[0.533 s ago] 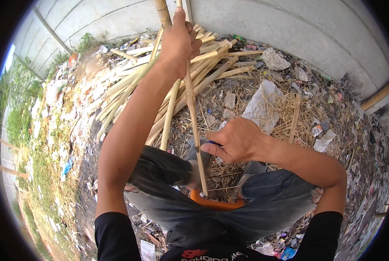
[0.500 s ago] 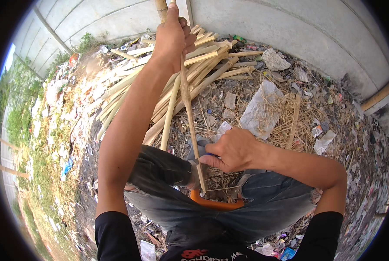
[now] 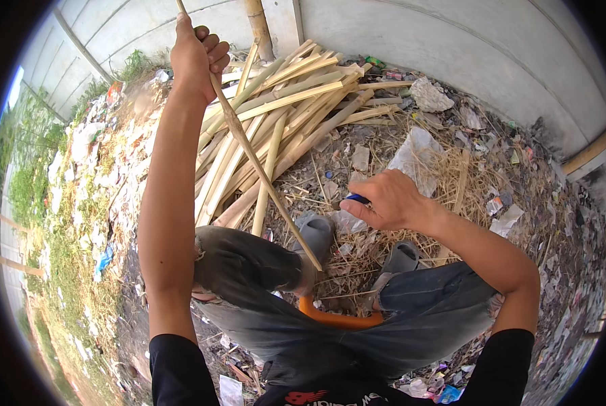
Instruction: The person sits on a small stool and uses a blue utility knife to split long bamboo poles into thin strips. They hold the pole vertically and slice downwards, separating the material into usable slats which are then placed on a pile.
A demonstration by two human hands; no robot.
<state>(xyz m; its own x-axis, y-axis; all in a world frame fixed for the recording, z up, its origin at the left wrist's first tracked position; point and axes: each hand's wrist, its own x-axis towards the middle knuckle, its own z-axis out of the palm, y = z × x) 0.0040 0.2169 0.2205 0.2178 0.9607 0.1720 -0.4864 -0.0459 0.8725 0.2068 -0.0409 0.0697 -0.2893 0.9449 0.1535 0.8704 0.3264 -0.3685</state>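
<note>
My left hand, raised at the upper left, is closed around a long thin bamboo strip. The strip slants down to the right, and its lower end hangs over the ground between my legs, close to a grey sandal. Clear of the strip, my right hand is closed on a tool with a blue handle. Only a bit of that handle shows; the rest is hidden by the fingers. Beyond my knees lies a heap of split bamboo strips.
A pale concrete wall runs behind the heap, with a bamboo pole against it. An orange plastic piece shows between my legs. Litter, dry straw, a clear plastic bag and a stone cover the ground.
My left hand has swung left with the bamboo strip, which now slants more. My right hand has moved up and right, away from the strip, still gripping the blue-handled tool.
</note>
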